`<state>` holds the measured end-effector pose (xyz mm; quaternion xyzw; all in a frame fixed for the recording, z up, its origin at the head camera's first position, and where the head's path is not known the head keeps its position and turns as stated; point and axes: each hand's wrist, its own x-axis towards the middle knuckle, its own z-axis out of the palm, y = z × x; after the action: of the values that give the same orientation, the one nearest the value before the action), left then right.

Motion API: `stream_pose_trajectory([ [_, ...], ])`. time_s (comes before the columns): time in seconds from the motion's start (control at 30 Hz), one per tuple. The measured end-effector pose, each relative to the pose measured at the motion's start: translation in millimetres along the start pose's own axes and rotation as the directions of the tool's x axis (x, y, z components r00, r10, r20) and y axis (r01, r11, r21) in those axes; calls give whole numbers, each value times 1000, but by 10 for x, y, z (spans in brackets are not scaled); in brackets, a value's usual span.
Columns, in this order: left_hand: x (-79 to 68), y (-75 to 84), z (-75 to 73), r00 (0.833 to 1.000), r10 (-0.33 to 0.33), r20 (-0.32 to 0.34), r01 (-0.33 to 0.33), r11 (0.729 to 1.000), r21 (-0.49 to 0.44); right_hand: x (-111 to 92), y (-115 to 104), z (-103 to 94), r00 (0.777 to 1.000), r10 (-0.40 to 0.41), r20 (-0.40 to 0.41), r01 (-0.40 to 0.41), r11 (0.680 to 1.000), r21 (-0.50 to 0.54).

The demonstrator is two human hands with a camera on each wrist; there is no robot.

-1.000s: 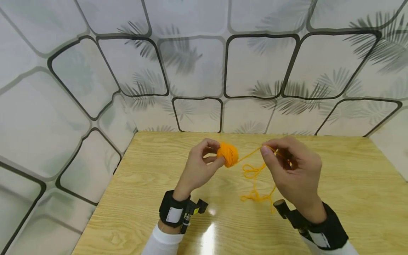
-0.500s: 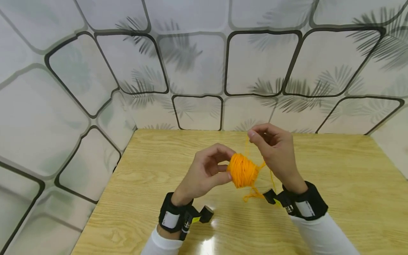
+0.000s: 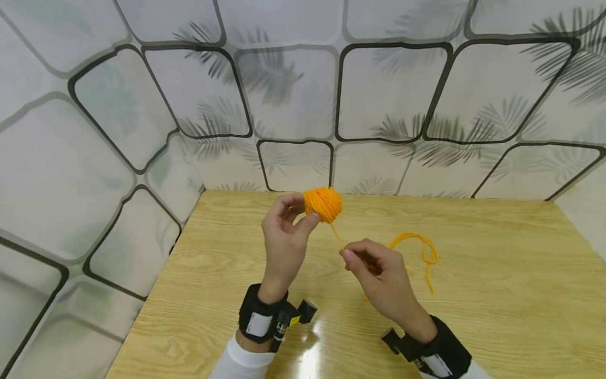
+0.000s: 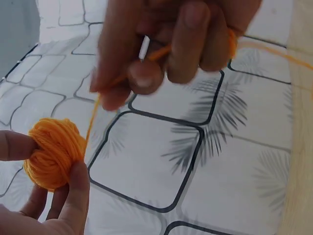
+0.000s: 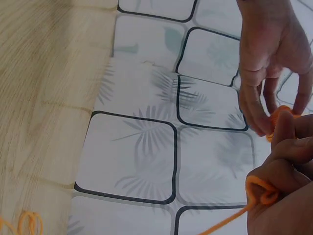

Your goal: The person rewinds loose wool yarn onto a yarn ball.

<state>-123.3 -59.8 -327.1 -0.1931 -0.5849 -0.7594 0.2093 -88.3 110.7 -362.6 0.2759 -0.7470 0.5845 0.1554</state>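
Frontally, in the head view, my left hand point(image 3: 285, 239) grips the ball point(image 3: 323, 204) by its left side, thumb and fingers parted around it; my right hand point(image 3: 382, 281) pinches the strand point(image 3: 336, 235) tightly between thumb and forefinger, below the ball. For an even lay, I judge, the strand wants light tension and the left grip should not crush. Loose yarn point(image 3: 416, 235) lies right of my right fingers on the glossy, wood-grained table point(image 3: 227, 252). Left wrist: the ball, rounded and ridged with overlapping orange turns, sits between my left fingertips; the thin strand runs straight to my right ones. Right wrist: a soft-looking loop point(image 5: 252, 185) rests against my curled right fingers, which partly hide the ball.
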Motion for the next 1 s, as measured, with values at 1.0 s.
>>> stream_pose_trajectory([
  [1.0, -39, 232, 20, 901, 25, 433, -113, 978, 177, 587, -630, -653, 948, -181, -262, 172, 983, -56],
])
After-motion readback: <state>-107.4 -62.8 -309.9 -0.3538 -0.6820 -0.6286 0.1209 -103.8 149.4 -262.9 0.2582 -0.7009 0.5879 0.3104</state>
